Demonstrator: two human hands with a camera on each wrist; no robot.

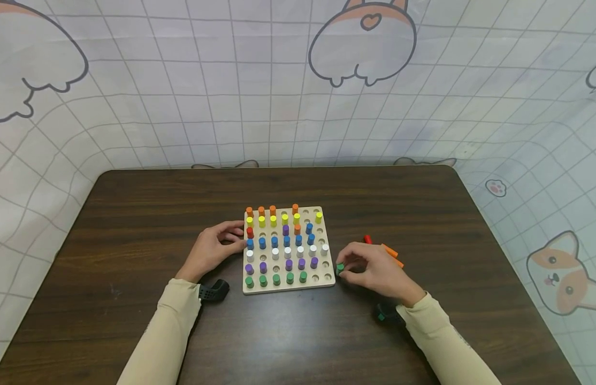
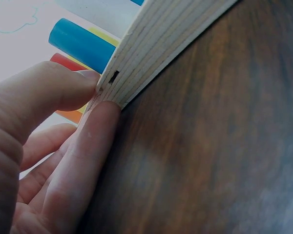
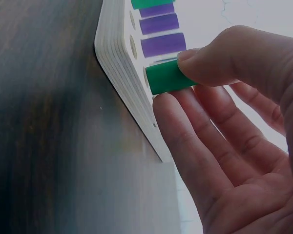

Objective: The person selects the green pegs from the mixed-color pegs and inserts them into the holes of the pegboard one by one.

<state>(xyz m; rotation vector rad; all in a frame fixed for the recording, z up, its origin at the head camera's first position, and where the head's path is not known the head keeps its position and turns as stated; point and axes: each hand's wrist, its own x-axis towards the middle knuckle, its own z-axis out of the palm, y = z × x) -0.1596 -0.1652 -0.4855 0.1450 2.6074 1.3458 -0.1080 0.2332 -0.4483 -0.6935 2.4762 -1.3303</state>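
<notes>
A square wooden pegboard (image 1: 288, 289) lies flat on the table, with rows of orange, yellow, blue, white, purple and green pegs and a few mixed colours. My left hand (image 1: 213, 248) is at its left side. In the left wrist view the thumb and forefinger touch the layered side edge (image 2: 151, 48), near a blue peg (image 2: 83, 44). To the right of the board, my right hand (image 1: 375, 267) pinches a green peg (image 3: 168, 78) between thumb and fingers. This peg is held close beside the board's right edge, near the green and purple rows.
Beyond my right hand lie a red peg (image 1: 367, 239) and orange pegs (image 1: 390, 251), partly hidden by the hand. The dark wooden table (image 1: 158, 214) reaches back to a white gridded cloth (image 1: 259, 107). A black device (image 1: 214, 291) is strapped at the left wrist.
</notes>
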